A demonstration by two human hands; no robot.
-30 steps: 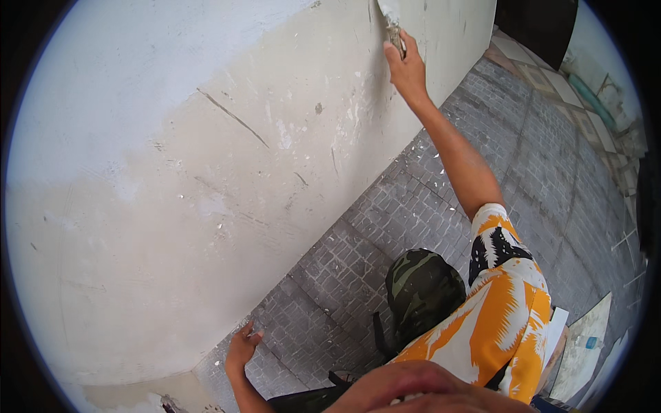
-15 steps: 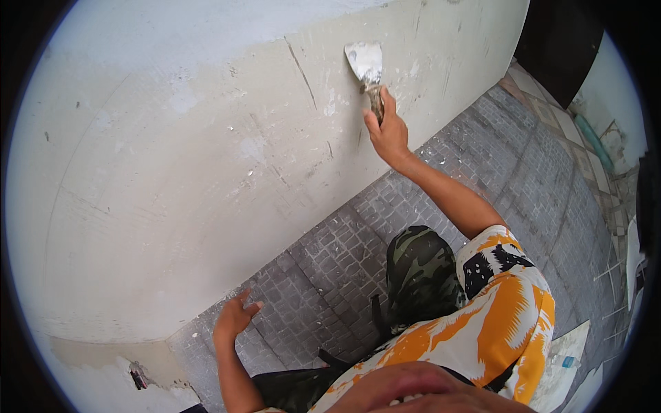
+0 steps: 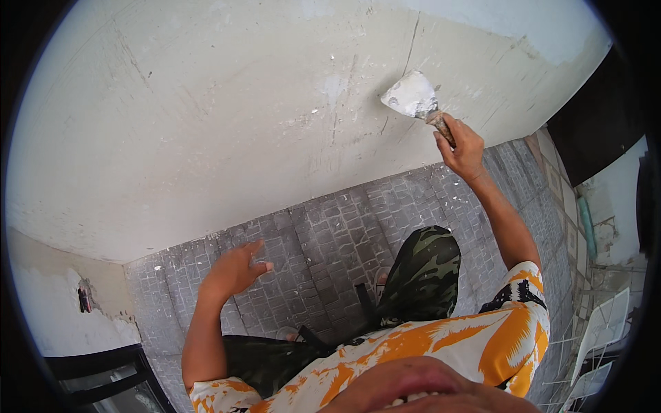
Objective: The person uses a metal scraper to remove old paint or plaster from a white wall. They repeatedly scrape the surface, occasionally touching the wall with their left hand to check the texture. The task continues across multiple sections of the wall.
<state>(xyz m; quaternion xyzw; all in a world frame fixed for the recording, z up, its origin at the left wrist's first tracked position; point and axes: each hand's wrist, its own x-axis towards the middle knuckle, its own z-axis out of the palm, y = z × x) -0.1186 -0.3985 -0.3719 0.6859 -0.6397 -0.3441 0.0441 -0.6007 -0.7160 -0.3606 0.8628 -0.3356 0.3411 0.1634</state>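
Note:
My right hand (image 3: 465, 147) grips the worn handle of a putty knife (image 3: 413, 95), its wide blade smeared white. The blade is up against the pale wall (image 3: 227, 138) or just off it; which one, I cannot tell. Scratches, dark gouges and whitish patches mark the wall around the blade. My left hand (image 3: 237, 267) hangs free above the floor near the foot of the wall, thumb and fingers apart, holding nothing.
Grey brick-patterned flooring (image 3: 337, 227) runs along the wall, sprinkled with white flakes. At the lower left stands a black-framed item (image 3: 103, 375), below a broken hole (image 3: 84, 296) in the wall. A dark panel (image 3: 595, 117), a green tube (image 3: 586, 224) and a white wire rack (image 3: 599, 337) are on the right.
The view has turned. The putty knife's blade has swung from pointing up to pointing up-left, beside a dark gouge. My left hand stays empty, its fingers still apart.

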